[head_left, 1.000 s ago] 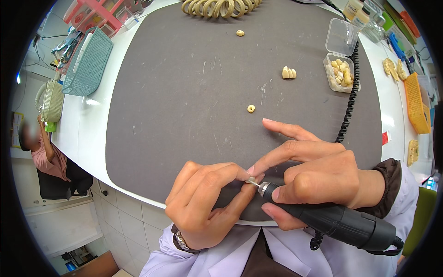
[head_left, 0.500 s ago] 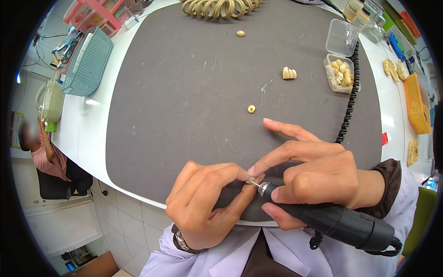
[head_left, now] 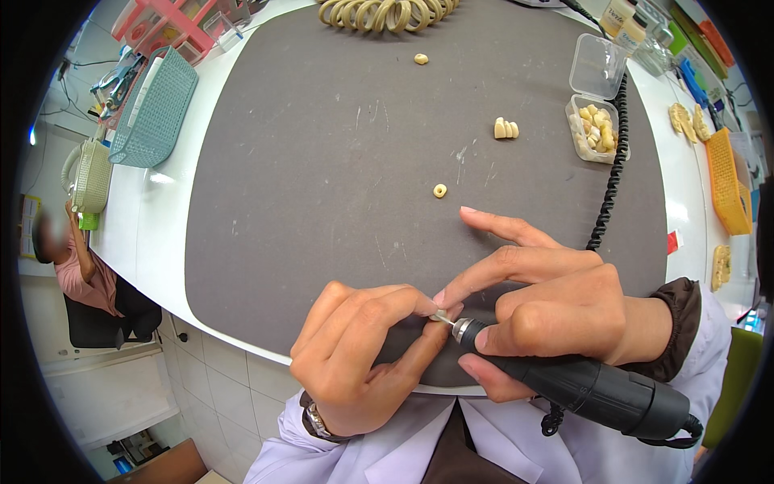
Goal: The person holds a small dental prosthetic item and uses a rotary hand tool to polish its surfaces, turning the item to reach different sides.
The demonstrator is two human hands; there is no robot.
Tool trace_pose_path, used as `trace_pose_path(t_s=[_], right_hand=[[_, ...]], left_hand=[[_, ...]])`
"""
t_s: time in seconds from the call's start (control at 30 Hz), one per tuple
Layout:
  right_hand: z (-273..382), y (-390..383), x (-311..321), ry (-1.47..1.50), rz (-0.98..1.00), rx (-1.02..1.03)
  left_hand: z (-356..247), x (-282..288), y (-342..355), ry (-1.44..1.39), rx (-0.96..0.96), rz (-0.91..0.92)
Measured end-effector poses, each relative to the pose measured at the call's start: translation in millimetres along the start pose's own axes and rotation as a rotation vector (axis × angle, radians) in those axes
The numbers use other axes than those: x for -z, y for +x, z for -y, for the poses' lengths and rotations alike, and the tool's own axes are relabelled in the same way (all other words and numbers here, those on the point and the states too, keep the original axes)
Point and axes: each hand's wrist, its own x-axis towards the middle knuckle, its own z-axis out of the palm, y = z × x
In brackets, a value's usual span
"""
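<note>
My right hand (head_left: pixel 556 310) is wrapped round a black rotary handpiece (head_left: pixel 597 391) with a metal collar, its index finger stretched out. The handpiece's thin bit points left and meets a small pale dental crown (head_left: pixel 439 315). Thumb and fingertips of my left hand (head_left: pixel 355 347) pinch that crown, covering most of it. One finger of the right hand rests against the left fingertips. Farther off on the grey mat (head_left: pixel 282 202) lie a ring-shaped crown (head_left: pixel 439 190), a joined block of tooth crowns (head_left: pixel 505 128) and another single crown (head_left: pixel 421 59).
An open clear box (head_left: pixel 592 129) of loose crowns stands at the right, beside a coiled black cord (head_left: pixel 610 185). Dental models (head_left: pixel 685 121) and a yellow basket (head_left: pixel 728 181) lie farther right. A blue basket (head_left: pixel 155 109) stands left. Another person (head_left: pixel 85 270) sits at far left.
</note>
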Motion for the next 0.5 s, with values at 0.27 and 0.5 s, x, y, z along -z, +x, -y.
trace_pose_path(t_s=[0.27,0.5], right_hand=[[1.5,1.7,-0.2,0.005,-0.011,-0.005],[1.4,1.8,-0.2,0.011,-0.012,-0.006]], left_hand=[[-0.1,0.3,-0.4,0.002,0.001,0.003],[0.0,-0.1,-0.3,0.003,-0.003,0.000]])
